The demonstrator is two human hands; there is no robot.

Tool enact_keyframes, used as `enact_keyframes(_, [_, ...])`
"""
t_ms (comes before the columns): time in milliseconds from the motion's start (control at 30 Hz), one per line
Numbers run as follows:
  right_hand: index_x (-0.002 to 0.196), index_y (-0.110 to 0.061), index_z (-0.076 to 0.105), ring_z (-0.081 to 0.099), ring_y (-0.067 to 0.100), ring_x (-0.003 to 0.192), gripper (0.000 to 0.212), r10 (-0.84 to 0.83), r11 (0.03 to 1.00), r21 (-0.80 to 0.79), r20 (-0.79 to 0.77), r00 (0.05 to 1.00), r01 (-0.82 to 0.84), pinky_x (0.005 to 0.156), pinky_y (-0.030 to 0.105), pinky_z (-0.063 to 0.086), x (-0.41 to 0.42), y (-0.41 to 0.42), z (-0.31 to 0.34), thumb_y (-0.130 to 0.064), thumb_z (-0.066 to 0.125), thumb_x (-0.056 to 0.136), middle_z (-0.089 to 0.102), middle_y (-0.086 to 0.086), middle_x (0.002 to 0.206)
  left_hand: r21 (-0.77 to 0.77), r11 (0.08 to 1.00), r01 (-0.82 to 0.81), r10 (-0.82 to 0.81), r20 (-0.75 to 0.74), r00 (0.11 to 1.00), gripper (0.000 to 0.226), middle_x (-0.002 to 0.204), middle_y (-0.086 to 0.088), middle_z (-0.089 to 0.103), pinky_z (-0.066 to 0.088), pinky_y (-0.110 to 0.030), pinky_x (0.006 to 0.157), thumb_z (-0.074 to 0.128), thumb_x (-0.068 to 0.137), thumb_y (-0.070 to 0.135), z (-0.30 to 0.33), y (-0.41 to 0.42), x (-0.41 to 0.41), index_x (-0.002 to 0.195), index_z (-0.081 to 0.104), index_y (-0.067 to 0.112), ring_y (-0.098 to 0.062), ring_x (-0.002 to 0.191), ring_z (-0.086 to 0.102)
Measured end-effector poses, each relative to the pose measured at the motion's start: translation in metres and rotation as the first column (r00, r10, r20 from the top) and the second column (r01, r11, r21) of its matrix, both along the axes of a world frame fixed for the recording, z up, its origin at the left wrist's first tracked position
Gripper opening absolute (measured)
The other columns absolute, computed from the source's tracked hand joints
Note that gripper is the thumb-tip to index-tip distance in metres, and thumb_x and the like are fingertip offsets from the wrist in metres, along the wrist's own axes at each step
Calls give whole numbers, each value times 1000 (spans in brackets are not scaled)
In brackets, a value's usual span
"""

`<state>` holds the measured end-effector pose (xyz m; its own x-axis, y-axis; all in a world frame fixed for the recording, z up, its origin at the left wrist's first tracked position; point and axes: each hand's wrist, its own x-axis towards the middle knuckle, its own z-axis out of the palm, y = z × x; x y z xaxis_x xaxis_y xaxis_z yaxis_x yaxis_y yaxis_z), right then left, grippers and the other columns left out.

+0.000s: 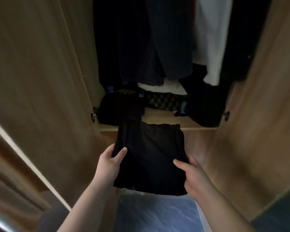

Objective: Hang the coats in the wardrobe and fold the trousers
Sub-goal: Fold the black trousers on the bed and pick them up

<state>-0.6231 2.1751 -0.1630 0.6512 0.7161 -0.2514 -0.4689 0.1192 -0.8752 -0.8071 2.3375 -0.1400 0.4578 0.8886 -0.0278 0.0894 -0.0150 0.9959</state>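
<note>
Hands (149, 169) grip seemingly folded trousers (149, 158).

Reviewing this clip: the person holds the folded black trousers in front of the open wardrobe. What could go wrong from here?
1. The wardrobe floor is crowded with dark clothes and a plaid item; only a narrow bare strip shows, so the folded trousers may land half on a pile and slump open.
2. The left hand and right hand grip only the near edges; the far end could droop and unfold.
</note>
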Motion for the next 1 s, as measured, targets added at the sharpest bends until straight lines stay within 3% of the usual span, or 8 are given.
enact_keyframes(167, [124,-24,64,68,26,110,46,108,994,6,6,994,-108,97,46,52,78,81,-1,3,65,88,74,5,116,36,996,-82,82,-14,996,13,98,7,76,60,-38,79,62,96,32,11,57,58,105,70,29,-13,88,73])
enact_keyframes(333, [121,-32,64,70,21,104,43,234,972,26,4,972,-234,79,36,55,137,165,11,-2,66,91,75,1,112,86,975,-203,209,-64,976,17,101,9,74,59,-36,81,62,95,39,25,124,104,109,68,32,-11,92,71])
enact_keyframes(467, [139,-30,54,65,25,113,52,319,947,32,3,948,-319,84,38,55,162,231,14,-7,66,94,67,5,128,115,960,-255,267,-99,959,13,100,14,70,55,-26,71,60,97,36,34,179,125,109,65,34,-7,88,68])
enact_keyframes(600, [143,-30,51,65,25,113,53,368,929,35,-20,930,-367,85,40,55,173,291,18,-6,61,97,65,5,128,163,956,-244,264,-110,958,14,102,10,69,54,-28,79,57,99,29,31,241,143,112,63,28,-11,93,67])
enact_keyframes(733, [144,-33,50,63,26,116,53,389,921,25,-22,921,-389,101,50,50,180,344,19,-7,60,98,64,5,132,166,963,-212,232,-110,967,16,102,7,68,53,-33,86,56,100,24,28,305,157,114,63,22,-11,93,67])
enact_keyframes(833, [141,-36,52,64,25,116,52,386,922,22,-12,923,-385,104,52,48,186,385,17,-8,60,98,66,4,130,195,963,-185,211,-121,970,16,99,10,68,50,-36,87,56,100,21,25,358,166,114,63,19,-8,91,67])
enact_keyframes(900, [143,-34,50,63,27,117,52,364,931,-9,3,931,-364,105,54,47,189,413,14,-7,58,99,65,6,131,211,962,-173,207,-155,966,18,103,8,68,48,-39,92,56,100,22,23,391,169,116,63,18,-20,102,66])
enact_keyframes(1000, [153,-30,36,58,27,122,58,386,918,-149,113,915,-369,108,49,46,194,445,12,-15,56,101,57,8,141,263,944,-201,280,-314,907,38,124,-8,65,46,-40,98,59,98,29,11,425,179,132,56,12,-32,116,59])
